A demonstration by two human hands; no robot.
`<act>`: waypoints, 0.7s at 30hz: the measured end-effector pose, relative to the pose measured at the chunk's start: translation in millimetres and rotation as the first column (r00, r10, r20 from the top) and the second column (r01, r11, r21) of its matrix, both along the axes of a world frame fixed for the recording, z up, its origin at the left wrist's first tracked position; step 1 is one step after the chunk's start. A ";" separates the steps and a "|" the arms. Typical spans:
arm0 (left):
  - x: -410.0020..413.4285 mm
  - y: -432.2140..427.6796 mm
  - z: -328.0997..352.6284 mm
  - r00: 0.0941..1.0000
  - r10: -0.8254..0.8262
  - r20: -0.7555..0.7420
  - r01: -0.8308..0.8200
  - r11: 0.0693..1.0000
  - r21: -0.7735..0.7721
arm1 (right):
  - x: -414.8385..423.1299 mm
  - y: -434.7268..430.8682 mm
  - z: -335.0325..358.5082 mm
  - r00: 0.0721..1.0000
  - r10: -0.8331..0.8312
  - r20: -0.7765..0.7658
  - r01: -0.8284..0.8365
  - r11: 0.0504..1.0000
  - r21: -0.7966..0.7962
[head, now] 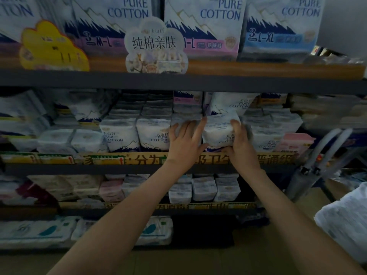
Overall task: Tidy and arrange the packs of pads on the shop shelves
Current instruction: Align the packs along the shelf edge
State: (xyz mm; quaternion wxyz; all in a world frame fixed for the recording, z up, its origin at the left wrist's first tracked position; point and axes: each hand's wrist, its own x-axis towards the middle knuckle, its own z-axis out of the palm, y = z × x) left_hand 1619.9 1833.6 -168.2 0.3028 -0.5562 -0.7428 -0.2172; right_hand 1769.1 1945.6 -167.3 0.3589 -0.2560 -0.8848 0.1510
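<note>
Right hand (241, 143) clasps the right end of a white Pure Cotton pack (217, 132), thumb under it and fingers over its top corner, just above the yellow label strip (139, 158). The left hand (184, 139) presses with spread, straight fingers on the neighbouring pack (184, 118) and on the held pack's left edge. The held pack stands upright, slightly tilted, and seems forward of its row above the strip; other packs crowd both sides, so I judge it must go straight back.

1. Two hands, centre frame: left hand (183, 139), right hand (239, 141).
2. One small pack (218, 132) in the right hand's grip.
3. Four large packs (204, 26), top of frame.
4. Two signs: yellow sign (53, 48), white sign (155, 46).
</note>
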 end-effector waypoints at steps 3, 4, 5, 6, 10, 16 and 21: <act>6.6 3.2 -3.6 1.000 -0.014 0.001 0.014 1.000 0.011 | 0.6 0.0 -1.0 1.000 -0.028 0.011 0.028 1.000 0.015; 8.8 4.0 -4.8 1.000 -0.019 0.000 0.019 1.000 0.010 | 1.2 -0.1 -2.3 0.999 -0.037 0.014 0.036 0.999 0.012; 11.1 4.6 -5.2 1.000 -0.020 0.001 0.020 1.000 0.006 | 1.9 -0.9 -3.3 0.999 -0.045 0.016 0.045 0.999 0.004; 12.8 5.0 -4.6 1.000 -0.019 0.000 0.019 1.000 0.003 | 2.8 -1.7 -3.9 0.999 -0.052 0.015 0.053 0.999 -0.009; 15.3 8.1 1.1 0.999 -0.046 -0.023 0.047 0.999 0.011 | 8.2 -6.1 -2.8 0.997 -0.074 0.016 0.075 0.995 -0.062; 15.0 8.6 10.9 0.995 -0.100 -0.001 0.100 0.994 -0.049 | 9.7 -10.5 5.6 0.996 -0.078 0.031 0.082 0.982 -0.168; -6.5 -20.8 27.1 0.993 -0.089 -0.081 0.085 0.995 -0.048 | -5.1 -23.8 10.7 0.984 -0.128 -0.122 0.108 0.981 -0.164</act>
